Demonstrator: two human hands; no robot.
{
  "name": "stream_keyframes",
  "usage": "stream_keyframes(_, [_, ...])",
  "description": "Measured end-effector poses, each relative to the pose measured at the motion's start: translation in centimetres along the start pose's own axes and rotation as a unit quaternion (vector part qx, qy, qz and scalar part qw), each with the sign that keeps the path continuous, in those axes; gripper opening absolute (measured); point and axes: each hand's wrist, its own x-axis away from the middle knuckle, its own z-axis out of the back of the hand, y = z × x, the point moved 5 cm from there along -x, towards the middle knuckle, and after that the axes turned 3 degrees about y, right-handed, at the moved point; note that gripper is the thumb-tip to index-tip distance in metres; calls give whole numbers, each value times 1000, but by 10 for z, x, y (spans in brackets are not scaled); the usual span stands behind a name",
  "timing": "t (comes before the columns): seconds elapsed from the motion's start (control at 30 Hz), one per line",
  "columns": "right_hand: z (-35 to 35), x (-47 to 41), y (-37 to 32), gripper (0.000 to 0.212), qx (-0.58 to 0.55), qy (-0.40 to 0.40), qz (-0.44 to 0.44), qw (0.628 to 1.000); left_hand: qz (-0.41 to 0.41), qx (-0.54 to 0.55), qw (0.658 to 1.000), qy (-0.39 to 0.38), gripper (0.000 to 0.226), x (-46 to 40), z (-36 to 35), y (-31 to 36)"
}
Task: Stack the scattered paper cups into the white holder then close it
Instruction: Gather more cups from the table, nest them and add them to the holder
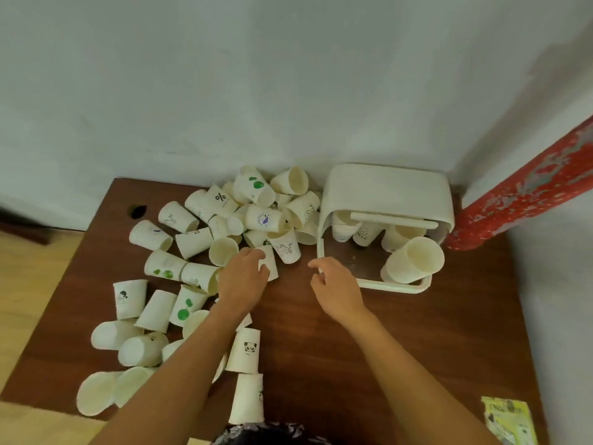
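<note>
Several white paper cups [221, 220] lie scattered and piled over the left and middle of a brown table [417, 348]. The white holder [388, 194] stands at the back right with its front flap [394, 285] open, and several cups [414, 260] are inside. My left hand [244, 277] grips one paper cup [269, 263] lying at the near edge of the pile. My right hand [337, 287] hovers with loosely curled fingers beside the holder's front left corner and holds nothing.
White walls meet in a corner behind the table. A red peeling pipe [526, 194] slants past the holder on the right. A yellow-green printed packet [510, 422] lies at the table's near right corner. A dark hole [138, 211] marks the table's back left.
</note>
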Motion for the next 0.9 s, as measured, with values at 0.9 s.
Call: stream_keyframes(0.9, [-28, -15, -27, 24, 63, 69, -60, 994, 55, -31, 998, -13, 19, -44, -8, -82])
